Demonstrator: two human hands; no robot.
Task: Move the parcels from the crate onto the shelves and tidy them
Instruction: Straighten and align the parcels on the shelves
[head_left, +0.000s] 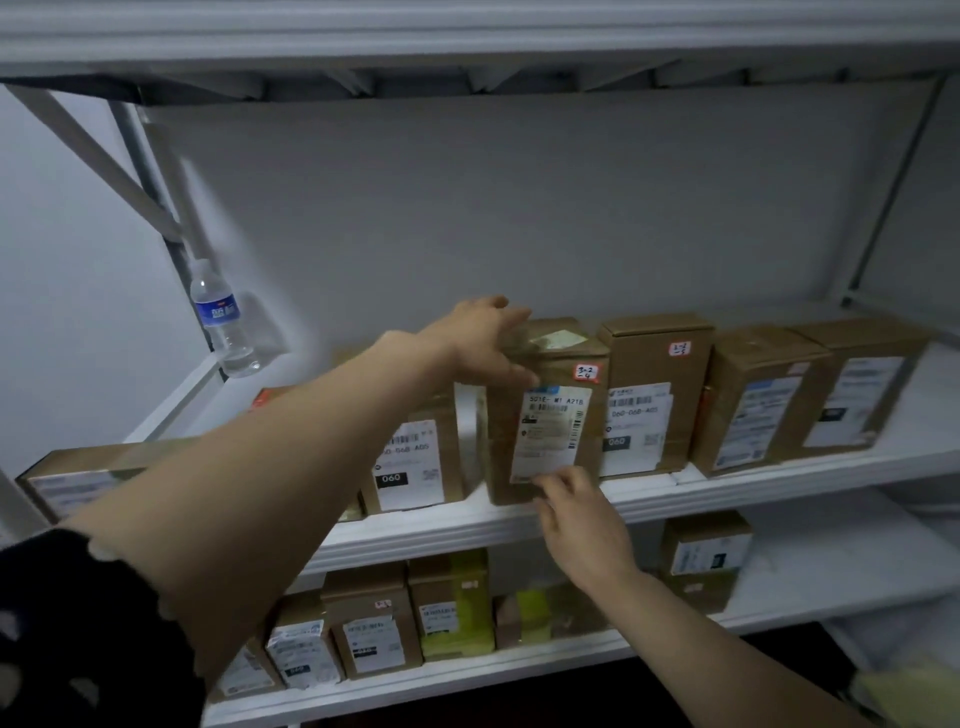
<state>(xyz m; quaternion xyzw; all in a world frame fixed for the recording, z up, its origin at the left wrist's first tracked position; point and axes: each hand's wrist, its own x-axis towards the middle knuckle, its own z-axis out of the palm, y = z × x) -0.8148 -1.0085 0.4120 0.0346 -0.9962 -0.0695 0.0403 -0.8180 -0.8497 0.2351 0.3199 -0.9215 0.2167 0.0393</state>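
The brown parcel (550, 431) stood upright near the front edge of the middle shelf (467, 525), between a taller box (649, 405) touching it on the right and another box (415, 457) just beside it on the left. The left hand (483, 338) grasped the parcel at its top left corner, with the thumb on the front face and the fingers over the top. The right hand (576, 519) was lower and nearer; its fingertips only touched the bottom of the white label on the front, and they did not clasp anything. A water bottle (223, 317) stood at the far left corner of the shelf.
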